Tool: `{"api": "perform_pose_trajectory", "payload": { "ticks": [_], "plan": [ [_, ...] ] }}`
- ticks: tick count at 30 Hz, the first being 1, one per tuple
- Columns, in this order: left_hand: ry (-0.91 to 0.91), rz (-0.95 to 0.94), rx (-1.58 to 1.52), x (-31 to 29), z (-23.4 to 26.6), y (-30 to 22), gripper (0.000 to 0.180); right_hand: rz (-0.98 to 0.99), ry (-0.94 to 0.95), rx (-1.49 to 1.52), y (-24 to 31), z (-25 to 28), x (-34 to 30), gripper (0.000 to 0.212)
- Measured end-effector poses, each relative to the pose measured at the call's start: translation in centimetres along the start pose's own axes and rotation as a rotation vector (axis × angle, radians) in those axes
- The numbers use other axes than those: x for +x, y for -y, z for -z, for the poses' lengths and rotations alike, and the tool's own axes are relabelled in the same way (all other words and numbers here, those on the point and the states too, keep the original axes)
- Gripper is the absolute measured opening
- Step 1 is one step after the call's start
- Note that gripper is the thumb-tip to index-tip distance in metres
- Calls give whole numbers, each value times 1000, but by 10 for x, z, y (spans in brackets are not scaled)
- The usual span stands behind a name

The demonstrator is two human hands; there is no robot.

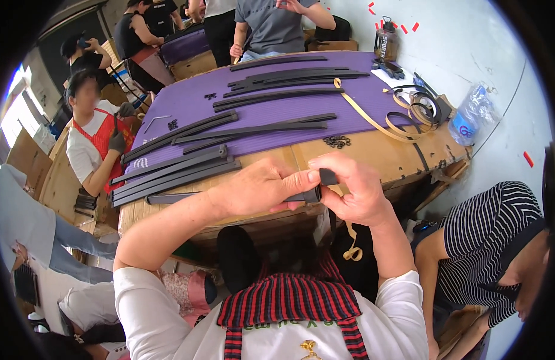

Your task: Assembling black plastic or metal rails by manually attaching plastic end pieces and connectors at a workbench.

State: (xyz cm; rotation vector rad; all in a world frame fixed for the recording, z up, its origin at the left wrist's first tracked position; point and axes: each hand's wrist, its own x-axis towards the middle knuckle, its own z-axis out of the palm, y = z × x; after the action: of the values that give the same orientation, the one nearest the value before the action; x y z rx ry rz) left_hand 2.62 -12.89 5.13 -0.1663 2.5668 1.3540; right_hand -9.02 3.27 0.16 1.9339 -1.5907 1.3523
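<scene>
My left hand (259, 185) is wrapped round the right end of a long black bar (169, 198), which lies across the table's near edge. Close against it, my right hand (356, 187) pinches a short piece of black strip (328, 176) at the bar's end. The left thumb touches that strip. Below the right hand dangles a curled beige ribbon (352, 251), like a peeled backing. A black length hangs beside it. Fingers hide where strip and bar meet.
Several black bars (271, 127) lie on the purple mat (187, 96). Small black rings (337, 142) sit nearby. Coiled tape (412, 117), a plastic bottle (469, 117) and a dark jug (386, 42) stand right. A person in stripes (484, 234) is close on my right; others work around the table.
</scene>
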Motion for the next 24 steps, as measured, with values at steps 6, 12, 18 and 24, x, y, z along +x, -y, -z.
{"api": "perform_pose_trajectory", "payload": {
  "ticks": [6, 12, 18, 24],
  "plan": [
    [24, -58, 27, -1, 1, -7, 72, -32, 40, 107, 12, 5, 2, 59],
    [12, -84, 0, 0, -3, 0, 70, 59, -26, 72, 7, -2, 1, 58],
    [20, -89, -11, -2, -6, 2, 68, 33, 17, 70, 5, 0, -4, 55],
    [-143, -144, 145, 3, -7, 2, 49, -327, 42, 465, 15, 6, -7, 53]
  ]
}}
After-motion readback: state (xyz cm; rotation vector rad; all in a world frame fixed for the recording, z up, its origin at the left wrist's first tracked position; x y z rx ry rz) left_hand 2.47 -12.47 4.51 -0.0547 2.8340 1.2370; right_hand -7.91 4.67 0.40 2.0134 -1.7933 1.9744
